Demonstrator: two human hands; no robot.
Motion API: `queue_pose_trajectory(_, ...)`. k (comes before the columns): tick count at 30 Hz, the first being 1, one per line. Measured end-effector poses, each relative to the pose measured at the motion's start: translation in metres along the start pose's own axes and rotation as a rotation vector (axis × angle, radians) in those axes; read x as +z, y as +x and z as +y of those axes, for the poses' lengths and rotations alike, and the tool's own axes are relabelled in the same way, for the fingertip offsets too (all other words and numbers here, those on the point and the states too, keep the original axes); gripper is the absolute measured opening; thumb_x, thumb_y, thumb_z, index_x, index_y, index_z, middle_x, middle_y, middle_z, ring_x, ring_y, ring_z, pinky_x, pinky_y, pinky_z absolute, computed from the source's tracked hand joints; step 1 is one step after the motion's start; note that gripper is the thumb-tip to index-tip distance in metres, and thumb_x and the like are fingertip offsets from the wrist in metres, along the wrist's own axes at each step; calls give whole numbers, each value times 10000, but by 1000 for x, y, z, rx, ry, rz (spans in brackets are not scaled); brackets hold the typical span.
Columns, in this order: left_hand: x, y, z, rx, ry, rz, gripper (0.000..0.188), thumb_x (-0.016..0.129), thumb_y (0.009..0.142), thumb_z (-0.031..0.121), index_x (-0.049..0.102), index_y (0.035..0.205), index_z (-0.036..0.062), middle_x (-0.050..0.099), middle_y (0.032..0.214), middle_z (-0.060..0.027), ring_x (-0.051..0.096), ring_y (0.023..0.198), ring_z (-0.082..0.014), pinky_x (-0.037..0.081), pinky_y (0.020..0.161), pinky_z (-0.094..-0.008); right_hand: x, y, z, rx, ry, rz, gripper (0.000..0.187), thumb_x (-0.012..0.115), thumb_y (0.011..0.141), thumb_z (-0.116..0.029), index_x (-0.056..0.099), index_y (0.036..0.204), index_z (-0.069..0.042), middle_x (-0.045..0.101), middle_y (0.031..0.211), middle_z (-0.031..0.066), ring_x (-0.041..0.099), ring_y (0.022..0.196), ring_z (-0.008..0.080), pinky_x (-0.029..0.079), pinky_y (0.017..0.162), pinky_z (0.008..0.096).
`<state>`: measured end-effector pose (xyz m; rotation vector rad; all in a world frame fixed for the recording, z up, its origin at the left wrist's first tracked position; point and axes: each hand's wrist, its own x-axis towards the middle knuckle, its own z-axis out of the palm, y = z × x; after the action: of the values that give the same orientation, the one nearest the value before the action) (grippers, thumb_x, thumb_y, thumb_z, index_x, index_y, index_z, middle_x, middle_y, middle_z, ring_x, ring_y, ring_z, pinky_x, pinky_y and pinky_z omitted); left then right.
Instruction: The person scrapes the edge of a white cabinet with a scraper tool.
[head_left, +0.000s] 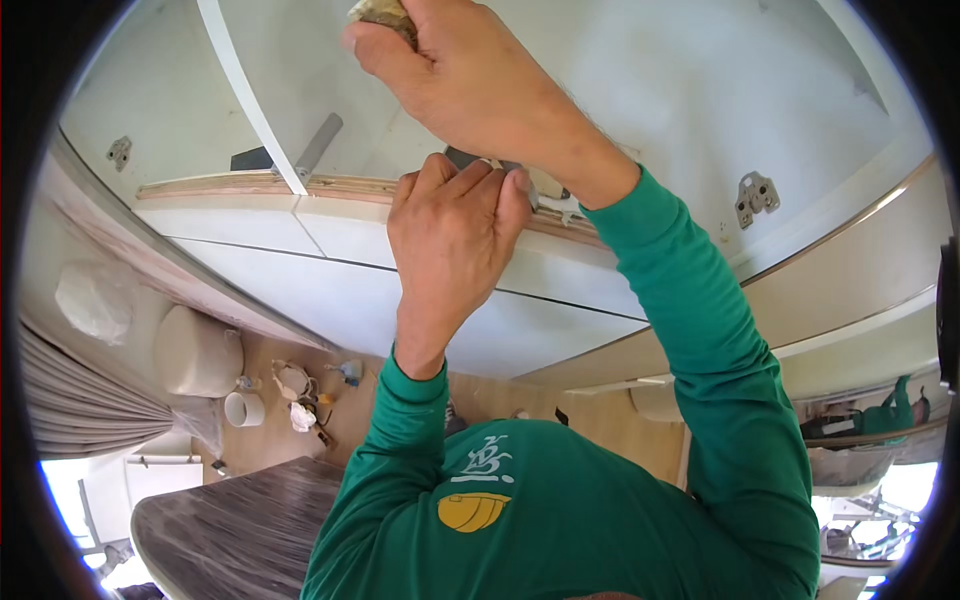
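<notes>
My right hand [450,85] is raised over the white cabinet interior, thumb and fingers closed round a pale yellowish, rough-looking object [385,14]. Most of that object is hidden by the hand or cut off by the upper edge, so its kind does not show. Lower down, my left hand [450,225] is closed at the cabinet's front edge, knuckles up. Just beyond its fingers a dark flat piece [460,157] shows, partly covered; I cannot tell whether the hand grips it. The raw wood edge [345,189] of the cabinet runs on both sides of the left hand.
A white divider [250,95] stands left, with a grey cylinder [321,143] beside it. Metal hinge plates [757,198] sit inside the cabinet. On the floor are a white bucket [244,409] and scattered items. A plastic-covered dark tabletop [235,530] lies lower left.
</notes>
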<state>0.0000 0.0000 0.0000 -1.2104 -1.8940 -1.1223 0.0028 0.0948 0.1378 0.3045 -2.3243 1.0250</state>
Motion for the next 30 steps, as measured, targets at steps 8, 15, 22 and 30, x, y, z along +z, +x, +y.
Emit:
queue_pose_trajectory(8, 7, 6, 3, 98, -39, 103, 215, 748, 982, 266, 769, 830, 116, 708, 808, 22, 571, 790, -234, 424, 717, -416, 2, -9, 21, -20, -199, 13, 457, 651, 1016, -371, 652, 1103, 78, 770, 882, 258, 765, 799, 424, 608, 763, 497)
queue_pose_trajectory(15, 6, 4, 4, 11, -7, 82, 250, 742, 990, 260, 729, 800, 99, 695, 795, 14, 556, 761, -243, 414, 706, -408, -8, -5, 5, -112, 81, 90, 305, 589, 1104, -221, 504, 1071, 71, 670, 831, 287, 703, 721, 401, 546, 675, 463)
queue_pose_trajectory(22, 7, 5, 4, 28, -20, 81, 258, 738, 992, 243, 716, 786, 89, 696, 790, 6, 562, 771, -249, 417, 711, -410, -7, -1, 15, -121, 36, 0, 310, 582, 1102, -216, 513, 1084, 85, 676, 838, 317, 714, 757, 456, 550, 702, 496)
queue_pose_trajectory(30, 5, 5, 5, 29, -42, 82, 244, 749, 981, 237, 741, 793, 81, 751, 857, 3, 605, 827, -253, 439, 741, -414, 8, -1, 17, 43, -130, -16, 446, 612, 1024, -355, 661, 1098, 82, 761, 876, 261, 755, 795, 417, 606, 761, 500)
